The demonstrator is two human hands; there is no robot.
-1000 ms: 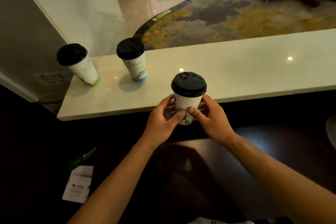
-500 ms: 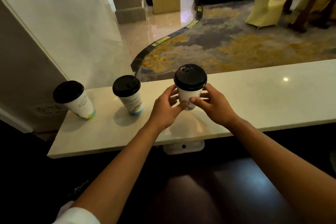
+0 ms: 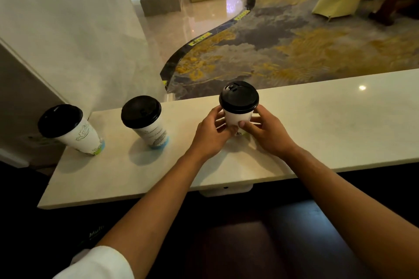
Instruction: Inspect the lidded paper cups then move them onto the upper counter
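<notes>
A white paper cup with a black lid [image 3: 238,106] is upright over the pale upper counter [image 3: 328,124], near its middle. My left hand [image 3: 209,135] wraps its left side and my right hand [image 3: 266,133] its right side; the cup's base is hidden behind my fingers. Two more lidded paper cups stand on the counter to the left: one with a blue base [image 3: 147,123] and one at the far left end [image 3: 72,130].
The counter's front edge [image 3: 158,197] runs above a dark lower surface [image 3: 272,244]. A white wall [image 3: 68,41] rises at the left. Beyond the counter lie a patterned carpet [image 3: 294,52], a shiny floor and covered chairs.
Both hands have carried the cup up and forward from in front of the counter's edge to over the counter top. The view has tilted upward.
</notes>
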